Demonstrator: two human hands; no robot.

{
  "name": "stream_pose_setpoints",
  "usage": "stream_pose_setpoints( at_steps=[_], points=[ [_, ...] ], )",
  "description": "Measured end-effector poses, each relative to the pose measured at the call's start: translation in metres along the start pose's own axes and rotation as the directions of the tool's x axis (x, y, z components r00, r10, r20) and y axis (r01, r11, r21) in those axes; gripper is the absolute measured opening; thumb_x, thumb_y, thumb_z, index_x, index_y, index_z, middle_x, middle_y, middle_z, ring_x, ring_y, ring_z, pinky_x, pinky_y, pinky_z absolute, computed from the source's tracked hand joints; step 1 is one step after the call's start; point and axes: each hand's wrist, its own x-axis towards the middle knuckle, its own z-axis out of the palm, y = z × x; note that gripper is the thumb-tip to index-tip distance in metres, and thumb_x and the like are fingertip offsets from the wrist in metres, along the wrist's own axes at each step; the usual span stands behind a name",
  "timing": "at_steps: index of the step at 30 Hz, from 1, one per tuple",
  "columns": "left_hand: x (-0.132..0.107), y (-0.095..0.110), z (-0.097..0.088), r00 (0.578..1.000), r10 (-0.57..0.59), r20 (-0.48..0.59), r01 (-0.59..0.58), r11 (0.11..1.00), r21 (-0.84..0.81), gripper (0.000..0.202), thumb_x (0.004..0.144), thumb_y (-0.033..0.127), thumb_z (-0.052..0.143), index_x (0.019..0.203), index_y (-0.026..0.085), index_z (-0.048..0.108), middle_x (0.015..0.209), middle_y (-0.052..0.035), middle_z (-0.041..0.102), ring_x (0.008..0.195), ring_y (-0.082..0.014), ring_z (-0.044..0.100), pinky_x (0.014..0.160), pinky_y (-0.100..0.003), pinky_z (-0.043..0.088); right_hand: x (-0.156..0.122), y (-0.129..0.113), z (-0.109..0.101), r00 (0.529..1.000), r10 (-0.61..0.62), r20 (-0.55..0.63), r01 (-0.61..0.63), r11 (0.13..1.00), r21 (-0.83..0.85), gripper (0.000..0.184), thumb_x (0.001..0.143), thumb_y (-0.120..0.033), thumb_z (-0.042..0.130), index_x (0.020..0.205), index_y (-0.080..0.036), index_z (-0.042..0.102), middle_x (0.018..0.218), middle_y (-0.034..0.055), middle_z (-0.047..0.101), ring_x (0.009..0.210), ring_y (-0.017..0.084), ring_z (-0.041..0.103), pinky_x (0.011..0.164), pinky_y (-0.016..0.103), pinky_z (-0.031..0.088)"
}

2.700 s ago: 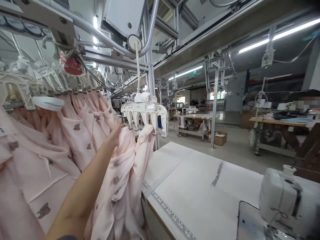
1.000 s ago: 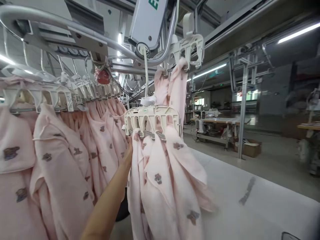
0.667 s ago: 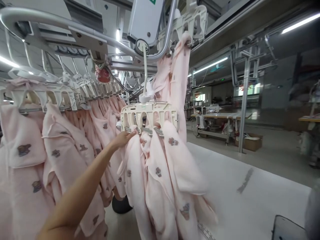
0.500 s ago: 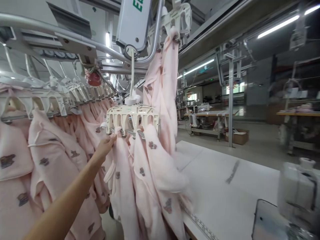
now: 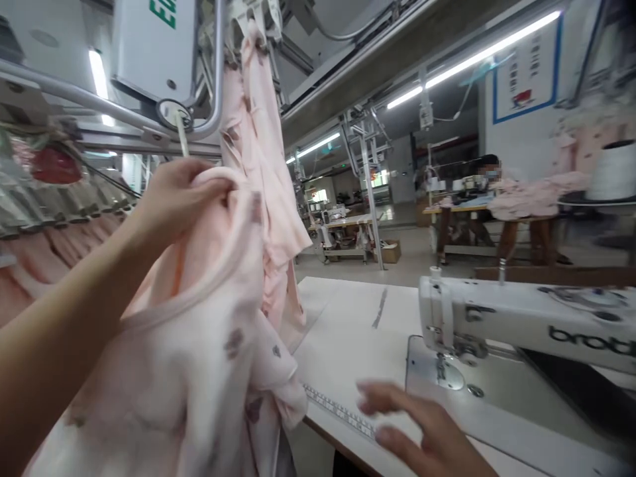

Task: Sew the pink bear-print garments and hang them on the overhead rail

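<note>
Garment bunched in left hand, right hand open over sewing table

The fabric is gripped by the closed left hand at a folded, bound edge, and the garment is held up at near left, its lower part hanging beside the table's edge. The right hand is open, its fingers spread and blurred, above the table's near right part (contact with the top cannot be told). A measuring tape is fixed along the near edge, just left of those fingers. To the right, the sewing machine head stands over its needle and presser foot.

A slack grip could let the garment drop to the floor below the table edge. Its hanging folds could be caught if dragged across the table corner. A second pink garment is hung from an overhead carrier just behind the held one, so the two could be snagged together if swung carelessly. The open fingers are near the needle area, where they would be at risk if the machine were run.

Movement at left is hemmed in by a rack of hung garments and a metal overhead rail. The machine head limits reach on the right. A co-worker is seated at a far table on the right.
</note>
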Motion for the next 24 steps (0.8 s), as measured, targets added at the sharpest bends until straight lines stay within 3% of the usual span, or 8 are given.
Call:
stream_pose_setpoints(
  at_steps=[3,6,11,14,16,19,20,24],
  points=[
    [-0.001,0.072,0.043,0.943,0.296,0.151,-0.318,0.937,0.145,0.033,0.077,0.031,0.049,0.086,0.004,0.065,0.073,0.0023,0.058,0.081,-0.0178,0.06,0.078,-0.035,0.043,0.04,-0.074,-0.022,0.965,-0.145,-0.22,0.217,0.91,0.352,0.065,0.079,-0.06,0.052,0.131,-0.026,0.032,0.121,0.0078,0.05,0.106,0.025,0.05,0.086,0.037,0.045],
    [-0.017,0.111,0.067,0.896,0.342,0.284,-0.38,0.92,0.091,0.04,0.08,0.033,0.036,0.087,0.003,0.061,0.082,0.0036,0.058,0.093,-0.0243,0.057,0.079,-0.036,0.042,0.075,-0.096,-0.041,0.921,-0.085,-0.381,0.221,0.918,0.33,0.06,0.075,-0.056,0.06,0.121,-0.023,0.039,0.107,0.0072,0.055,0.095,0.023,0.054,0.079,0.036,0.046],
    [-0.058,0.097,0.09,0.904,0.278,0.326,-0.205,0.948,-0.242,0.022,0.077,0.026,0.048,0.083,0.011,0.062,0.077,0.0022,0.061,0.082,-0.0207,0.061,0.072,-0.029,0.044,0.075,-0.051,-0.039,0.879,-0.025,-0.477,0.154,0.96,0.233,0.03,0.079,-0.036,0.059,0.102,-0.02,0.048,0.089,0.0014,0.055,0.086,0.018,0.053,0.077,0.032,0.041],
    [-0.095,0.065,0.118,0.887,0.166,0.43,0.047,0.896,-0.442,0.014,0.074,0.022,0.052,0.083,0.017,0.062,0.074,0.001,0.064,0.07,-0.0175,0.06,0.064,-0.026,0.045,0.049,-0.024,-0.026,0.942,0.031,-0.333,0.091,0.935,0.344,0.026,0.081,-0.038,0.058,0.099,-0.02,0.051,0.087,0.0008,0.056,0.082,0.016,0.052,0.072,0.027,0.04],
    [-0.126,0.044,0.14,0.783,0.154,0.603,0.218,0.84,-0.498,0.014,0.076,0.022,0.05,0.083,0.019,0.061,0.074,0.0007,0.064,0.069,-0.0175,0.059,0.064,-0.026,0.045,0.027,-0.01,-0.023,0.976,0.162,-0.144,-0.063,0.847,0.527,0.027,0.079,-0.041,0.06,0.091,-0.018,0.055,0.08,0.0007,0.056,0.073,0.015,0.052,0.064,0.024,0.04],
    [-0.176,0.024,0.171,0.448,0.277,0.85,0.365,0.811,-0.457,0.016,0.079,0.024,0.048,0.08,0.021,0.063,0.079,-0.0011,0.065,0.078,-0.0195,0.059,0.071,-0.028,0.045,-0.005,0.007,-0.03,0.897,0.439,0.045,-0.344,0.631,0.695,0.035,0.071,-0.047,0.067,0.082,-0.016,0.058,0.078,0.0023,0.058,0.067,0.015,0.052,0.058,0.023,0.039],
    [-0.192,0.023,0.18,0.374,0.309,0.874,0.399,0.798,-0.452,0.015,0.078,0.025,0.051,0.085,0.022,0.064,0.086,-0.0018,0.066,0.084,-0.0204,0.059,0.077,-0.028,0.044,-0.015,0.012,-0.033,0.858,0.512,0.039,-0.389,0.599,0.7,0.037,0.068,-0.049,0.069,0.08,-0.016,0.059,0.076,0.0019,0.058,0.066,0.015,0.052,0.057,0.022,0.039],
    [-0.236,0.05,0.21,0.33,0.347,0.878,0.649,0.592,-0.478,0.033,0.076,0.031,0.059,0.109,0.025,0.056,0.109,-0.0038,0.061,0.102,-0.0211,0.054,0.089,-0.03,0.04,-0.041,0.021,-0.04,0.85,0.51,-0.131,-0.362,0.748,0.556,0.035,0.077,-0.05,0.061,0.073,-0.016,0.057,0.068,-0.0012,0.052,0.062,0.014,0.048,0.054,0.021,0.036]
  ],
)
